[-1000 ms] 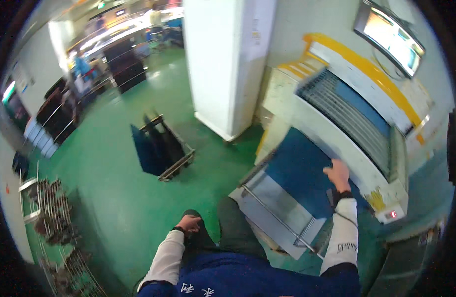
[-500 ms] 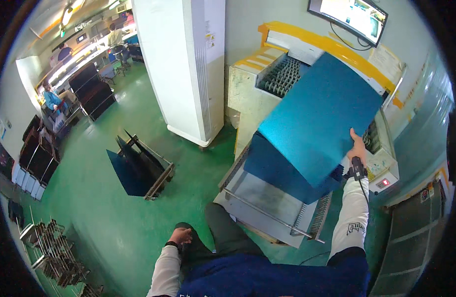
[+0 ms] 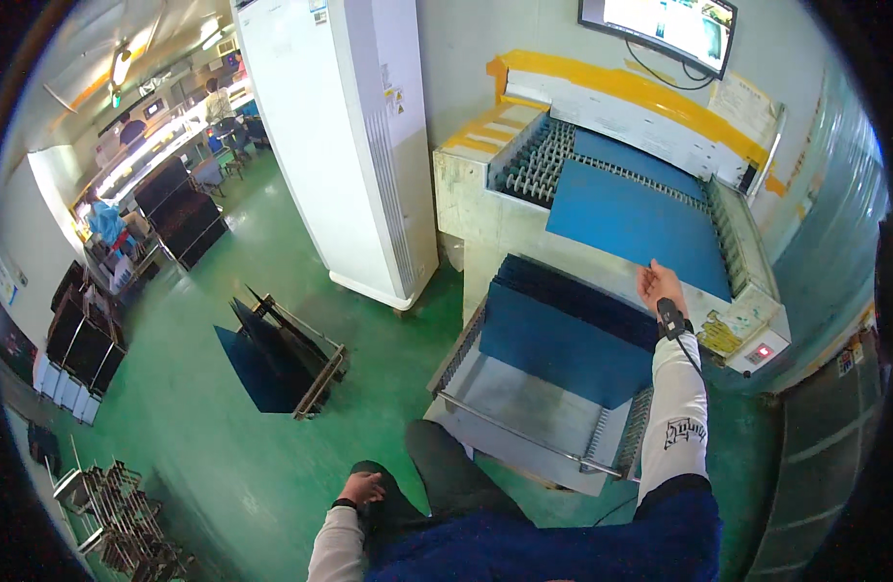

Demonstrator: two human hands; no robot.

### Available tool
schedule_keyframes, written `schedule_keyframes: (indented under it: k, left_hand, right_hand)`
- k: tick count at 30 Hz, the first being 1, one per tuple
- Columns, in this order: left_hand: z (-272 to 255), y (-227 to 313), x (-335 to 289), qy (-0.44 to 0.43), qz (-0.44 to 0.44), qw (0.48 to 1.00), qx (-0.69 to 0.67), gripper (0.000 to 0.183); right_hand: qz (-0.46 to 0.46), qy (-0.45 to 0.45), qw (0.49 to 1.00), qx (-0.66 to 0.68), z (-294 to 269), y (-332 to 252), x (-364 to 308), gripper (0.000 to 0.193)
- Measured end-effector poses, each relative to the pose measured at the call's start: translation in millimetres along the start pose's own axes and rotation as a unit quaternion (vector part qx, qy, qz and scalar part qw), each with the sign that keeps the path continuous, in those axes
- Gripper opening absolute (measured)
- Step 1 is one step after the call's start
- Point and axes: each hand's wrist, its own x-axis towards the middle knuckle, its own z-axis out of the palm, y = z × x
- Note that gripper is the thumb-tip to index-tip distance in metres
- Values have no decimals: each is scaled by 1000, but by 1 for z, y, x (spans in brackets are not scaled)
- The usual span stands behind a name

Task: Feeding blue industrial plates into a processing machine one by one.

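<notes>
A blue flat panel (image 3: 640, 225) lies on the rollers of the machine at the right, by its near edge. My right hand (image 3: 662, 287) is at that near edge, fingers loosely bent and apart, not wrapped round the panel; whether the fingertips touch it I cannot tell. Farther in, a second blue panel (image 3: 640, 163) shows partly under the machine's white cover. Below the rollers stands a slotted rack (image 3: 524, 412) holding several dark blue panels (image 3: 568, 344) on edge. My left hand (image 3: 364, 487) rests by my left knee, holding nothing, its fingers loosely spread.
The roller machine (image 3: 466, 209) has yellow tape along its edges. A tall white cabinet (image 3: 340, 145) stands left of it. On the green floor sits a smaller rack with dark panels (image 3: 267, 364). Metal racks (image 3: 117, 514) are stacked at lower left; people work far back.
The blue panel, tilted over the rack in my right hand before, now lies flat on the rollers. My right hand has let go of its edge. The left hand stays by the knee.
</notes>
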Motion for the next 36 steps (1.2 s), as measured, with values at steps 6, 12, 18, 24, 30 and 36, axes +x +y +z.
schedule_keyframes:
  k: [6,12,18,24,30,36]
  left_hand:
    - [0,6,-3,9,-12,999,32,33]
    - [11,19,-24,36,-20,999,19,36]
    - [7,14,-14,16,-25,999,44,35]
    - [7,12,-17,36,-21,999,33,35]
    - [8,11,-5,23,-28,999,2,34]
    - [11,19,-13,18,-31,999,28,35]
  right_hand:
    - [10,-58,996,-64,-5,-9,34,24]
    - [-17,-16,999,39,5,5,45,23]
    - [-135,3,990,-51,-8,-4,51,23]
    - [-383,269,662,-585,26,-10,0,30]
    - [-400,240,546,-695,16,-12,-4,41]
    - [-341,226,578,-706,28,-25,3,45]
